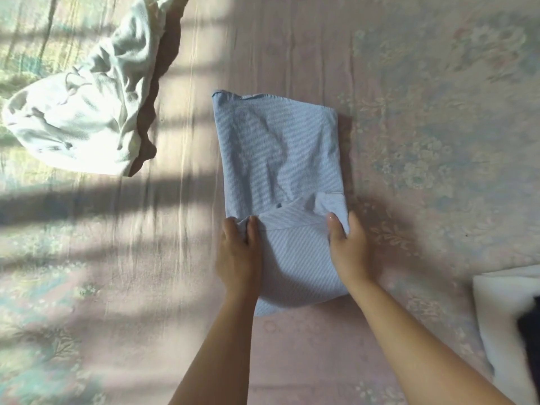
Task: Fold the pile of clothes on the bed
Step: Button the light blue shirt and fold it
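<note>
A light blue striped shirt (280,159) lies partly folded in a long strip on the bed, its near end turned up over itself. My left hand (238,252) grips the left corner of that turned-up edge, thumb on top of the cloth. My right hand (347,244) grips the right corner the same way, fingers tucked under the fabric. A crumpled white garment (84,112) with a brown one (163,83) under it lies at the far left of the bed.
The bed is covered by a pink floral sheet (423,112) with bands of sunlight across its left half. A folded white item (508,317) with something dark on it sits at the right edge.
</note>
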`<action>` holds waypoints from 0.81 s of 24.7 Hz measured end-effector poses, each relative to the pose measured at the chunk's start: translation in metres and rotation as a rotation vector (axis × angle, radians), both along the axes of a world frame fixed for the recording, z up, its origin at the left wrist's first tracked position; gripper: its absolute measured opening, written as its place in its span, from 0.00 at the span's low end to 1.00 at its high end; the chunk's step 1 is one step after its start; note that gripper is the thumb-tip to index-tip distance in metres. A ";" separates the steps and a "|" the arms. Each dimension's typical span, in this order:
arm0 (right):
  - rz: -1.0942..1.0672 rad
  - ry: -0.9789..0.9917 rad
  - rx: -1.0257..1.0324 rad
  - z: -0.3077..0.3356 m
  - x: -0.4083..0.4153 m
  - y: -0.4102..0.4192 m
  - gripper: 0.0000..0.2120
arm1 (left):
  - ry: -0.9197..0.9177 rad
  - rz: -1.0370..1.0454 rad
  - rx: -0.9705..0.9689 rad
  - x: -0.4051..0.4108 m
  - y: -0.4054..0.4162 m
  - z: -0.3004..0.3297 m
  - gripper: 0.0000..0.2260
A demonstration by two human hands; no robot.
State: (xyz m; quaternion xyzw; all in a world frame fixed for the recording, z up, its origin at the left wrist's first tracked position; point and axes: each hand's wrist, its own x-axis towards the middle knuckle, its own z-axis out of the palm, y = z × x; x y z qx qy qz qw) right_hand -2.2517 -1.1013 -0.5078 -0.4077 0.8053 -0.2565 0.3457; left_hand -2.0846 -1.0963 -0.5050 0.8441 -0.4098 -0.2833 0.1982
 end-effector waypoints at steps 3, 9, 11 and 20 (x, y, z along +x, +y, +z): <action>0.067 0.188 0.090 -0.005 0.001 -0.004 0.14 | -0.037 -0.002 0.089 0.004 0.000 -0.011 0.19; 0.032 0.379 0.069 -0.014 0.002 0.000 0.16 | -0.086 -0.066 0.050 0.001 0.001 -0.021 0.25; 0.006 0.379 0.161 -0.010 0.002 -0.011 0.14 | -0.092 0.000 0.060 -0.002 -0.007 -0.015 0.25; 1.244 0.617 0.321 0.000 -0.034 0.008 0.44 | -0.548 -1.200 -0.259 0.052 0.038 -0.017 0.39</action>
